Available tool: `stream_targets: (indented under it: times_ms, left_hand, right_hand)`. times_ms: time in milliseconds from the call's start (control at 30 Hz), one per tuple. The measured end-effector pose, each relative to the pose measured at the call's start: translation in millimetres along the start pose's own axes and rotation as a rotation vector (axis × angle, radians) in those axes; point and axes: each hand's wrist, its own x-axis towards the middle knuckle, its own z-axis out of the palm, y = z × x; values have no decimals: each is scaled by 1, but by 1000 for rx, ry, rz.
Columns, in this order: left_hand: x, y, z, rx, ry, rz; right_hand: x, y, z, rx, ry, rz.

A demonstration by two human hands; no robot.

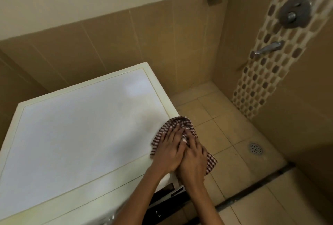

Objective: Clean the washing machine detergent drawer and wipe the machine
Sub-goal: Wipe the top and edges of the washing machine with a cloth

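- Washing machine (81,125): left side and front are cut off by the frame edges.
- Dark front panel (162,196): mostly hidden behind the forearms; markings unreadable.
- Checked cloth (180,122): middle covered by left hand (167,151) and right hand (193,161); only the borders show.
- Forearms: cut off at the bottom edge.
- Shower valve (293,11): blurred.

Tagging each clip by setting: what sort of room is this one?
Most likely a bathroom with a shower area that also houses laundry: a shower valve and spout on the tiled wall, a round floor drain, and a white washing machine.
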Motion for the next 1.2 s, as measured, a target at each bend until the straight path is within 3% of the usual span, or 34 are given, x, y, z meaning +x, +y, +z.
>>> stream_targets:
  times_ms: [133, 400, 1200]
  left_hand:
    - [34, 5, -9, -47, -78, 63]
    - [77, -20, -23, -89, 13, -18]
    - [252, -135, -121, -97, 96, -14]
  right_hand:
    - [18, -8, -9, 96, 24, 208]
    - [67, -21, -17, 65, -114, 140]
    - [275, -116, 31, 104, -88, 87]
